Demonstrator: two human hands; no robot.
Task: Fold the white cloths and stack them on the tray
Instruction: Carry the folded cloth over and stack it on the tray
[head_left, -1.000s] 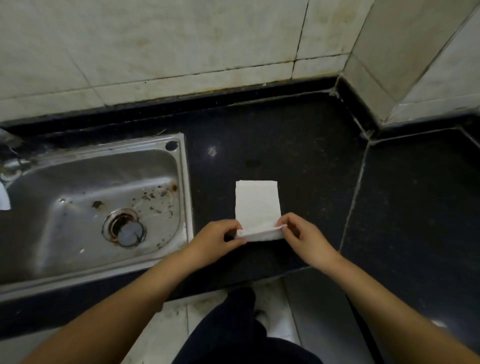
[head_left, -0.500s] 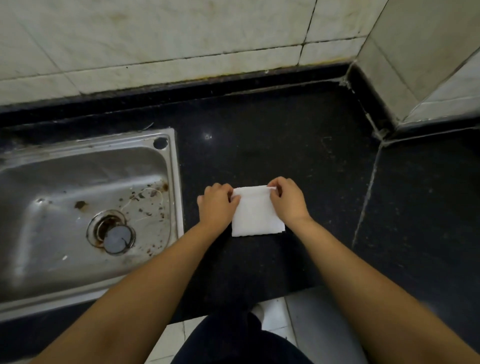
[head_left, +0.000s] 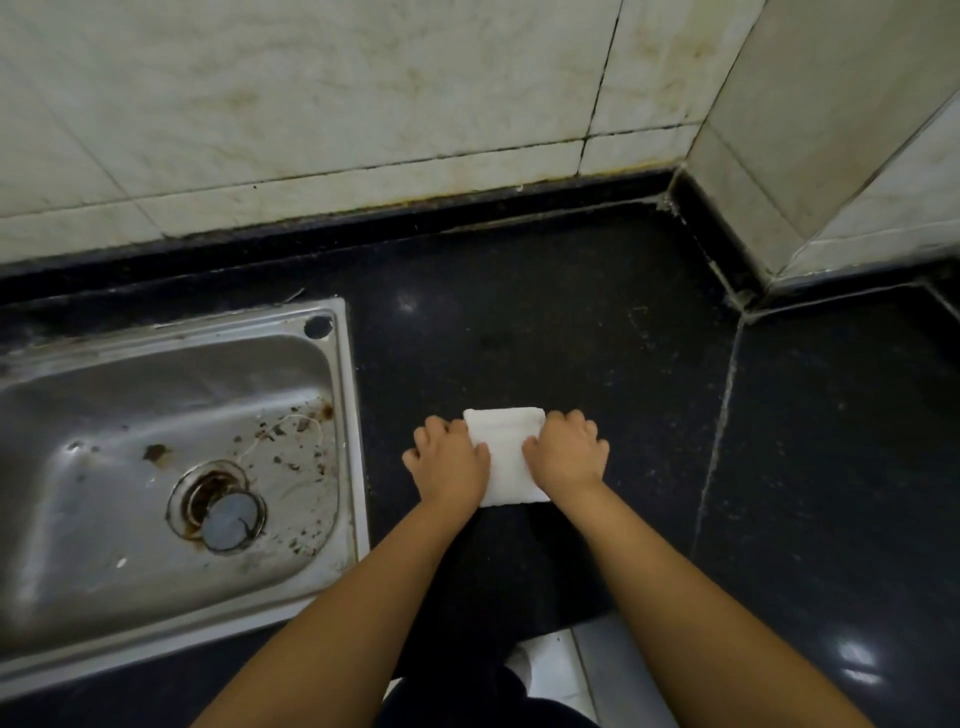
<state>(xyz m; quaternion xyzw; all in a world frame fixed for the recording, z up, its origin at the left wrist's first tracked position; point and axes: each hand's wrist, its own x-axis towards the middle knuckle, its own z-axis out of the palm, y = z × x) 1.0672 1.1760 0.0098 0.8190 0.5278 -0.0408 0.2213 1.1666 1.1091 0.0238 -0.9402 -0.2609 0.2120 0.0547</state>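
Note:
A white cloth (head_left: 506, 457), folded into a small thick rectangle, lies on the black counter just right of the sink. My left hand (head_left: 449, 462) rests palm down on the cloth's left edge. My right hand (head_left: 566, 457) presses on its right edge the same way. Both thumbs lie on top of the cloth and the fingers bend down over its sides onto the counter. Only the cloth's middle strip and far edge show between the hands. No tray and no other cloth is in view.
A stained steel sink (head_left: 343, 415) with a plugged drain (head_left: 223, 514) fills the left. The black stone counter (head_left: 519, 338) runs back to a tiled wall (head_left: 363, 104), and a tiled corner (head_left: 831, 156) juts in at the right. The counter's front edge lies below my forearms.
The near end of the long cloth strip was lifted and folded over onto the far end. Both hands then shifted from pinching the far corners to lying on the cloth's sides.

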